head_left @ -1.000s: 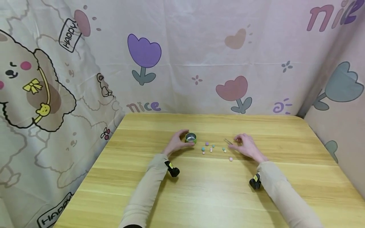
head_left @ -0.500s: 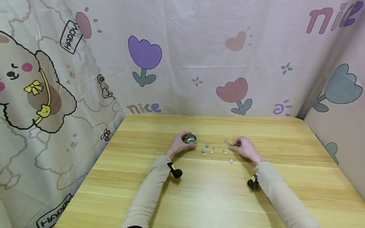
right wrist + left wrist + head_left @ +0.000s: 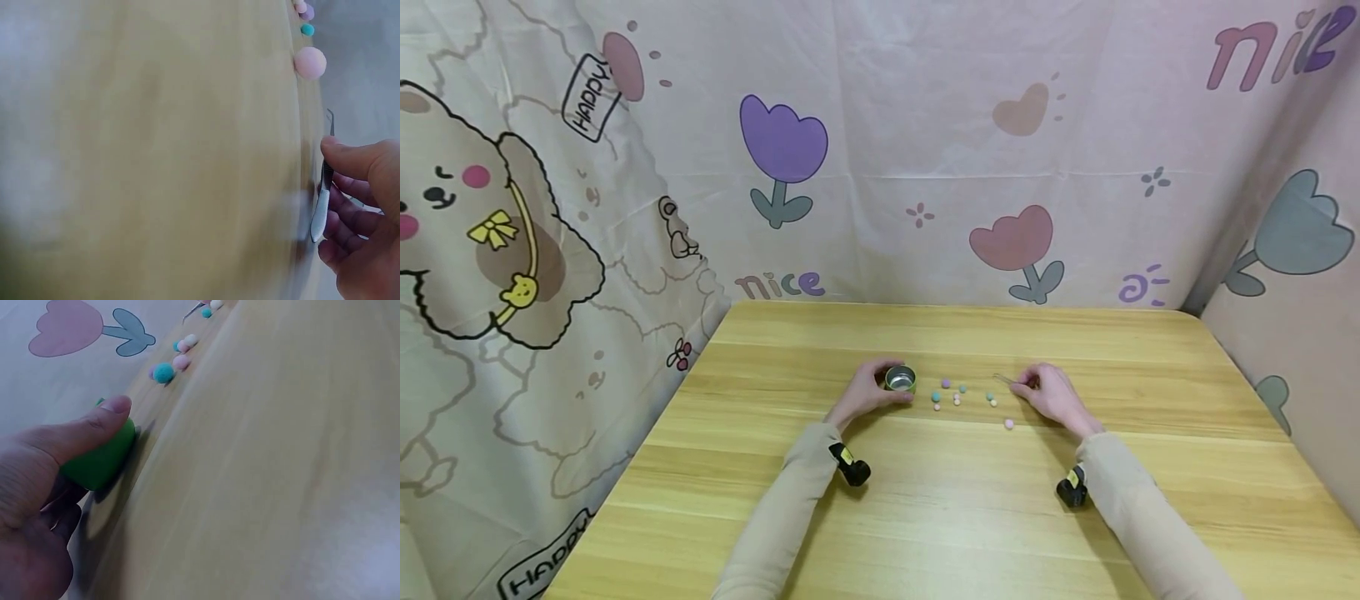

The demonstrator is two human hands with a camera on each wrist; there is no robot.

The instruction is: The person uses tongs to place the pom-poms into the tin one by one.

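Note:
My left hand (image 3: 867, 392) grips a small open green tin (image 3: 103, 459), thumb on its near side and fingers round the far side. The tin stands upright on the table, its silvery inside (image 3: 900, 382) facing up. My right hand (image 3: 1054, 395) pinches a pair of metal tweezers (image 3: 320, 215) between thumb and fingers. Their thin bent tips point left, with nothing held at them. Between the hands lie several small pompoms, among them a teal pompom (image 3: 936, 397), a purple pompom (image 3: 946, 383) and, closest to me, a pink pompom (image 3: 1009, 424).
The wooden table (image 3: 955, 517) reaches back to a printed cloth (image 3: 880, 167) that hangs behind it. More cloth hangs at the left and right sides. Dark wrist cameras (image 3: 853, 468) sit on both sleeves.
My left hand has drawn the tin slightly toward me. The right fingers have gathered more closely on the tweezers, which now lie at a flatter angle. The pompoms stay where they were.

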